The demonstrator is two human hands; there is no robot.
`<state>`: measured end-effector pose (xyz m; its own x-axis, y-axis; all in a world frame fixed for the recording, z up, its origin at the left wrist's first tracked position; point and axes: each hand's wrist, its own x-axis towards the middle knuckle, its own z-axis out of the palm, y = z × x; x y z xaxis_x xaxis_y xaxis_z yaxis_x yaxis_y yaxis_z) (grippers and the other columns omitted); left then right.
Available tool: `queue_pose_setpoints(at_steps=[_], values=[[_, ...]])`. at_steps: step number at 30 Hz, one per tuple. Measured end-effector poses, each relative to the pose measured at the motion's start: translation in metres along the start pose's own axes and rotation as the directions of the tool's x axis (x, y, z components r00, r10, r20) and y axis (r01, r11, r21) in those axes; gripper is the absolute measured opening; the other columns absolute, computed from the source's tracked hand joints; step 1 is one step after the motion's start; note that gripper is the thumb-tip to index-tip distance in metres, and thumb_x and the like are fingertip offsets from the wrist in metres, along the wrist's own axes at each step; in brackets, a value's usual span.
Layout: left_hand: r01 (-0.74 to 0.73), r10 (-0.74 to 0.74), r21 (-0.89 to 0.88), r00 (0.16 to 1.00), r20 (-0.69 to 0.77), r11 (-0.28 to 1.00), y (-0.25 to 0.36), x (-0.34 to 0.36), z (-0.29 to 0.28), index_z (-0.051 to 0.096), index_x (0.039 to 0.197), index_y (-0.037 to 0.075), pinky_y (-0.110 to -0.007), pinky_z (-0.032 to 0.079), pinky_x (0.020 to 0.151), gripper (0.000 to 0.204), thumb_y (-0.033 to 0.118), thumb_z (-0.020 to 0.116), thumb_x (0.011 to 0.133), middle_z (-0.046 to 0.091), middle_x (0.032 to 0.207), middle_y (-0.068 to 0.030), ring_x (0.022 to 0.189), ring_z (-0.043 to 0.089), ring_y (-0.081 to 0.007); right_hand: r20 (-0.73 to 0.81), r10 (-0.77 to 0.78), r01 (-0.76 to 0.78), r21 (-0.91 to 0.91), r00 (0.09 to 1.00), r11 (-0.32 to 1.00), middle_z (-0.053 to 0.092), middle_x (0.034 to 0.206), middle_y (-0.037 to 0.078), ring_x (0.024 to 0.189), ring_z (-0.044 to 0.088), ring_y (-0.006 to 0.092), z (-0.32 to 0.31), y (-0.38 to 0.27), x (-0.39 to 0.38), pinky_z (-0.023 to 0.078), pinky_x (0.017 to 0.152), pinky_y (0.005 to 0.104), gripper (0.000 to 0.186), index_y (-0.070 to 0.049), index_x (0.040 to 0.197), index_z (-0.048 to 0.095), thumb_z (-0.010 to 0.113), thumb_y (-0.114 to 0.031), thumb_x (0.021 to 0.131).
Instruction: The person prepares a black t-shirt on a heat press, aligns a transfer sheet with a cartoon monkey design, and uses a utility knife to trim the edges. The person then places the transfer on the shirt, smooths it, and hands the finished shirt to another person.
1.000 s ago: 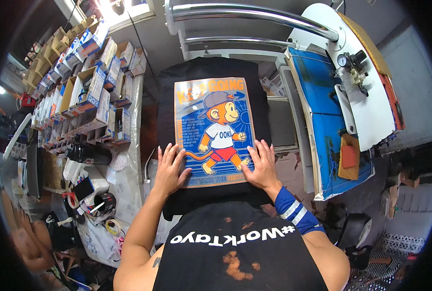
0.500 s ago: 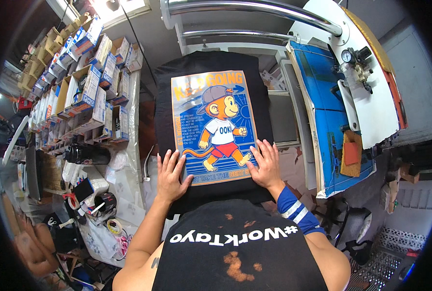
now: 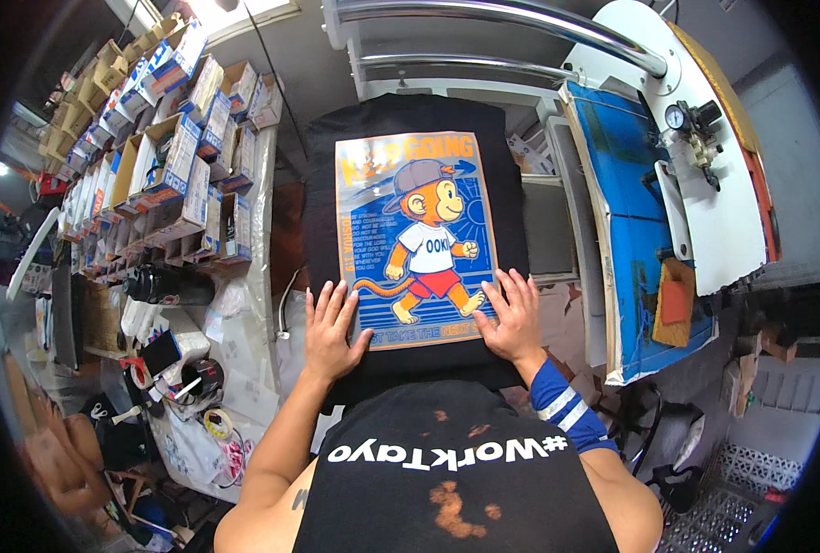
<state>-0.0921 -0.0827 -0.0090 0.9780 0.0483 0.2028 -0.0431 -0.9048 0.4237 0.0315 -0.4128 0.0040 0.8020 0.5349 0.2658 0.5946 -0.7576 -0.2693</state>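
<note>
1 picture sheet point(image 3: 419, 241), flat on 1 black cloth point(image 3: 322, 217), between and beyond the fingers. Left hand point(image 3: 333, 339), right hand point(image 3: 517, 324): fingers spread, clasping nothing, at its near side edges. Apparent step: aligning; next move calls for even pressure.

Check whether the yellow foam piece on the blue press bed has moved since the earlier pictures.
No: the yellow foam piece keeps the same spot against the blue press bed.

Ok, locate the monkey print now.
In the head view, the monkey print lies near the centre, on the black cloth, the left hand at its lower left edge and the right hand at its lower right.
</note>
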Motion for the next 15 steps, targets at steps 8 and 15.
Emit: queue_pose_setpoints(at_steps=[8,15], values=[[-0.018,0.018,0.004,1.0,-0.012,1.0,0.0001,0.0013,0.0009,0.055,0.141,0.006,-0.057,0.012,0.124,0.071,0.032,0.078,0.079,0.046,0.154,-0.0174,0.148,0.033,-0.0365,-0.012,0.0,0.0,0.014,1.0,1.0,0.053,0.143,0.016,0.138,0.042,0.0375,-0.0011,-0.0004,0.0001,0.024,0.117,0.0581,0.052,-0.01,0.127,0.066,0.07,-0.041,0.085],[-0.017,0.017,0.028,1.0,0.011,0.999,0.0011,0.0022,-0.0009,0.056,0.141,0.006,-0.058,0.014,0.122,0.07,0.033,0.077,0.08,0.047,0.153,-0.0176,0.147,0.034,-0.0381,-0.011,0.013,-0.013,0.022,1.0,1.0,0.054,0.141,0.017,0.137,0.043,0.0376,-0.0037,-0.0011,0.0011,0.025,0.117,0.0591,0.054,-0.009,0.127,0.064,0.07,-0.04,0.084]])
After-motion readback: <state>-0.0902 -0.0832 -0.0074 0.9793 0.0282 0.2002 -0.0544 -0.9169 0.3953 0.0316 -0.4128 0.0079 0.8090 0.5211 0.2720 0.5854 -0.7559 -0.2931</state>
